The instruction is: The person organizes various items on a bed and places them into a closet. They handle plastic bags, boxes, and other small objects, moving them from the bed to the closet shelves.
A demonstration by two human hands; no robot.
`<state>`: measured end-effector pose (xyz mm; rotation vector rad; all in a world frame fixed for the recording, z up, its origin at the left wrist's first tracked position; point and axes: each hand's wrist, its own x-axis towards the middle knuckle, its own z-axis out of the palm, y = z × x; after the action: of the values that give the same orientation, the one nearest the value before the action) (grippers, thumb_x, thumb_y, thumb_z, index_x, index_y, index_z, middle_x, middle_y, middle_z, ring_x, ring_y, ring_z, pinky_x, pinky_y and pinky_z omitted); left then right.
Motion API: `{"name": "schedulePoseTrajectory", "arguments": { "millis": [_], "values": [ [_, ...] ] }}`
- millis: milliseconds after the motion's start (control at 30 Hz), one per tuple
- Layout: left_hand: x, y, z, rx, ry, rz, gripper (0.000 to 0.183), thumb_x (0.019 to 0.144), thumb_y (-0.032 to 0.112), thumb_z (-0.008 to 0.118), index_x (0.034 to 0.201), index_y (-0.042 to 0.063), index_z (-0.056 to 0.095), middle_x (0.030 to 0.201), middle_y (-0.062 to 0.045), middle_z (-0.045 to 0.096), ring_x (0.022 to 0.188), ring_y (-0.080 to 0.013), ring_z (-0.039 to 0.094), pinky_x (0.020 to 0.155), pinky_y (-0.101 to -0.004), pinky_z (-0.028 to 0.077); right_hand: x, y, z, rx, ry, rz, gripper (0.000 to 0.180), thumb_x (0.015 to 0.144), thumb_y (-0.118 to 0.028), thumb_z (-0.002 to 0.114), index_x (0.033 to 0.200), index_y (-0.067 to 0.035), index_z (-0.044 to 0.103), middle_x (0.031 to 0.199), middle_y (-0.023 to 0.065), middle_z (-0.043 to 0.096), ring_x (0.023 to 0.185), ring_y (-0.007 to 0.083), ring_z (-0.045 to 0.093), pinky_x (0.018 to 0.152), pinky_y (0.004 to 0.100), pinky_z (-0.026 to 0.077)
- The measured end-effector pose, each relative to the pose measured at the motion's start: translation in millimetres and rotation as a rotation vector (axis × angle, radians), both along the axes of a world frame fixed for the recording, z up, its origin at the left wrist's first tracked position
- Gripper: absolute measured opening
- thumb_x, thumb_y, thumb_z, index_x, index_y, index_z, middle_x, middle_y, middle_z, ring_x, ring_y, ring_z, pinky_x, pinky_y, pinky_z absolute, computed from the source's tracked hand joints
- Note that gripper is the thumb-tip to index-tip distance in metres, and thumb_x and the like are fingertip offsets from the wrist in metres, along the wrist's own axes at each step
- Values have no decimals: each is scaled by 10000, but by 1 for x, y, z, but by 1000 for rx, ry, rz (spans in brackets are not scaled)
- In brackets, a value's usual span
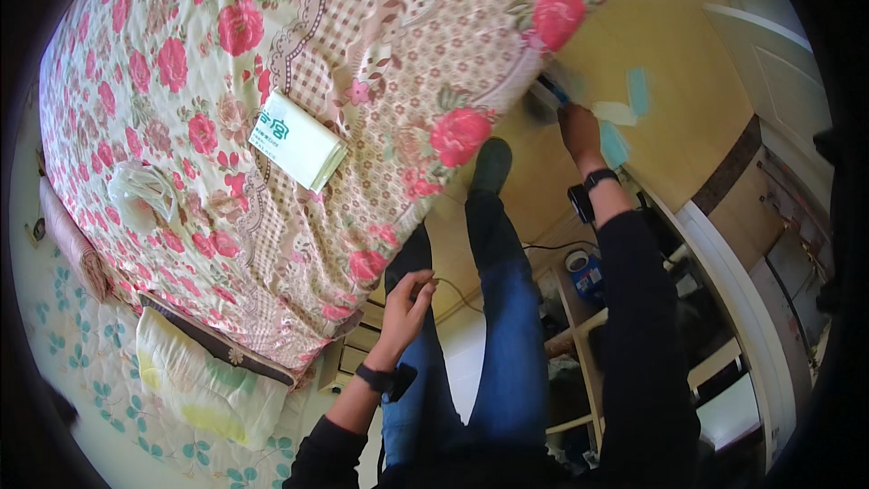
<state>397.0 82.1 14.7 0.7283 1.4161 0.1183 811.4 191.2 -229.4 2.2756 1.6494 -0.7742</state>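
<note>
My right hand [580,136] is closed around the dark and blue handle of a blurred tool [546,89], low over the floor beside the bed's edge. The tool's far end is smeared by motion, so its kind is unclear. Flat teal pieces [637,92] and a whitish piece [614,113] lie on the floor just right of that hand. In front of my thigh hangs my left hand [407,309], fingers loosely bent, with nothing visible in it. Each wrist wears a black strapped device.
A bed with a flowered bedspread [204,81] fills the left, bearing a folded printed bag [299,142], a clear plastic bag [142,195] and a pillow [210,380]. Open shelves [577,353] hold a tape roll [577,261] at right. A dark shoe [491,164] stands near the bed.
</note>
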Motion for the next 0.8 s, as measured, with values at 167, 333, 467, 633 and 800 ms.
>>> {"name": "schedulePoseTrajectory", "arguments": {
  "millis": [167,333,467,633,800],
  "values": [
    [59,33,40,186,-53,-193,251,990,138,564,1192,-11,584,991,-69,679,878,-126,621,803,-268,492,27,-51,154,254,206,-56,107,886,-123,630,888,-17,648,891,188,655,796,393,637,696,463,523],
    [103,68,88,315,-32,-201,216,961,147,602,1103,-16,614,909,-115,658,810,-223,655,741,-321,518,30,-67,313,403,341,84,117,804,-57,696,905,-46,637,864,143,643,795,349,627,682,414,526],
    [120,99,136,567,121,-143,474,922,223,672,1300,0,493,1171,-172,569,986,-259,619,803,-346,510,9,-62,427,518,416,245,241,718,-5,733,934,-54,637,858,122,643,834,317,651,717,383,549],
    [102,137,186,768,303,-248,796,851,367,735,1445,-15,369,1292,-201,549,1117,-313,586,894,-419,487,-27,-52,525,603,526,452,303,680,-15,747,964,-48,645,907,115,664,868,313,666,746,371,555],
    [61,155,216,510,366,-448,339,888,353,617,960,21,627,819,-214,654,801,-410,640,703,-480,495,-66,-38,570,662,629,540,369,642,-4,755,994,-43,652,958,123,682,866,324,671,739,390,560]
  ]
}}
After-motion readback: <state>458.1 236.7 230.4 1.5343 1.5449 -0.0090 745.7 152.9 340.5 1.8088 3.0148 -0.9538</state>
